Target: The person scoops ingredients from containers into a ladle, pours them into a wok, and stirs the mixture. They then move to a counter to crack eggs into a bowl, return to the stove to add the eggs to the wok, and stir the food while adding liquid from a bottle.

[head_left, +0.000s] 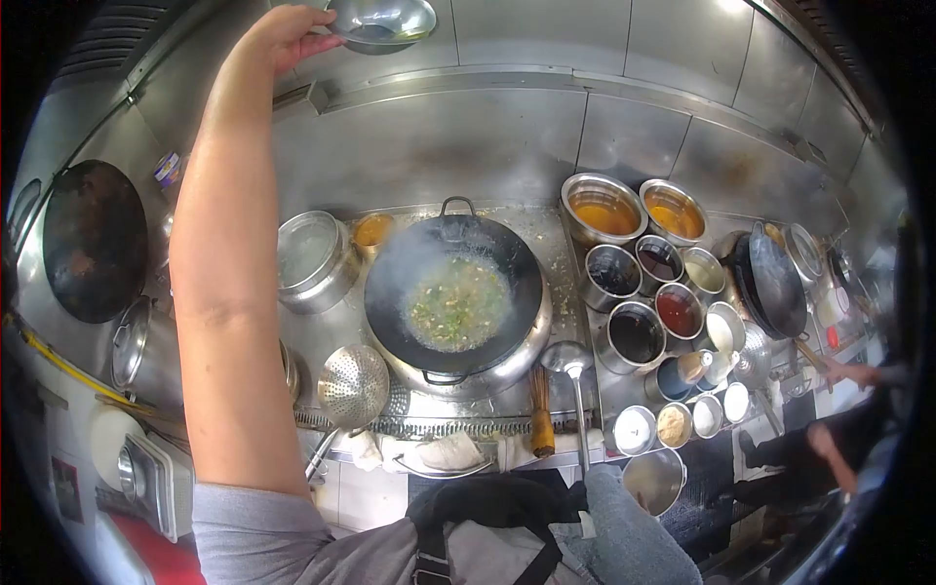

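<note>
The wok (385,292) sits at the middle of the scene, its two loop handles on the far and near sides. Inside, chopped green and pale food (458,307) lies in a bubbling, cloudy liquid, and steam drifts over the left part.

Beyond the wok, to the far left, the left hand (290,34) holds a metal bowl (382,21) by its left edge, the grip closed on the rim with thumb and fingers. The bowl is raised well apart from the wok. For the right hand, the grip cannot be told.

Just left of the wok stand a metal pot (310,255) and a small container of orange contents (372,232). Near left, a perforated strainer (353,387) rests bowl-up. Near right of the wok lie a bamboo brush (542,421) and a ladle (565,359), its handle pointing near. A folded white cloth (450,451) lies on the near edge.

Farther right, two metal basins (605,210) hold orange liquid at the far side; nearer stand containers of dark sauce (636,334) and red sauce (679,310), then small tubs (635,430) of white and tan contents. Dark pans (775,283) stand at the right, near another person's hand (853,372). At the far left, a large dark round pan (95,242) stands on edge.
</note>
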A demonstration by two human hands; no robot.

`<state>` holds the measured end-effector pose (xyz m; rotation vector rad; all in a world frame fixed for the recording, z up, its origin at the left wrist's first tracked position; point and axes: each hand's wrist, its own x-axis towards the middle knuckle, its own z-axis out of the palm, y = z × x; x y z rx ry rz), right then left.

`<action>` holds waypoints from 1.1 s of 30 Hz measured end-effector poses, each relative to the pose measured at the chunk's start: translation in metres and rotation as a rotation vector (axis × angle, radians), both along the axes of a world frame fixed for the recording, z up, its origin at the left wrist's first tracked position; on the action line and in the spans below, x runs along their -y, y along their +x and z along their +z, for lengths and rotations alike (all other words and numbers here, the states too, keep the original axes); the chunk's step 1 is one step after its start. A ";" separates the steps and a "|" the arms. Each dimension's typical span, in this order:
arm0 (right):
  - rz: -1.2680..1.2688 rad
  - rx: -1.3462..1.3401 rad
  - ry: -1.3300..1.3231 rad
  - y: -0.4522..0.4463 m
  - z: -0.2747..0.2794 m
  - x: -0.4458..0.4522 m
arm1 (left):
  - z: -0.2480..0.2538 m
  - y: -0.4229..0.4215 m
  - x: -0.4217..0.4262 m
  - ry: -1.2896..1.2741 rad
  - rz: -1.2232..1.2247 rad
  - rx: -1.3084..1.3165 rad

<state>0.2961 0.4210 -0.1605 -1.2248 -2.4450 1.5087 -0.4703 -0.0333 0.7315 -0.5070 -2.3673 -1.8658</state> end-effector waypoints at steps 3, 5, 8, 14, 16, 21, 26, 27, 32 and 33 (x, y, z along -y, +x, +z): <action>-0.049 0.224 0.080 0.025 0.053 0.022 | -0.011 -0.009 0.009 -0.061 -0.087 -0.007; -0.078 0.195 0.150 0.030 0.066 0.041 | -0.016 -0.012 0.010 -0.077 -0.139 -0.016; -0.082 0.302 0.109 0.016 0.113 0.078 | -0.032 -0.024 0.023 -0.074 -0.161 0.004; -0.239 0.204 -0.070 0.021 0.122 0.119 | -0.050 -0.063 0.028 -0.116 -0.179 0.046; -0.213 0.167 -0.039 0.033 0.122 0.127 | -0.055 -0.061 0.022 -0.096 -0.154 -0.008; -0.106 0.093 0.270 0.075 0.092 0.136 | -0.051 -0.025 0.002 0.064 -0.084 0.035; -0.185 0.170 0.095 0.073 0.135 0.152 | -0.051 -0.009 -0.004 0.068 -0.115 0.043; -0.176 0.168 0.104 0.073 0.132 0.147 | -0.052 -0.014 -0.004 0.068 -0.126 0.055; -0.116 0.136 0.161 0.075 0.095 0.116 | -0.053 -0.030 0.017 0.111 -0.149 0.053; -0.103 0.128 0.174 0.076 0.089 0.111 | -0.051 -0.039 0.025 0.041 -0.183 0.053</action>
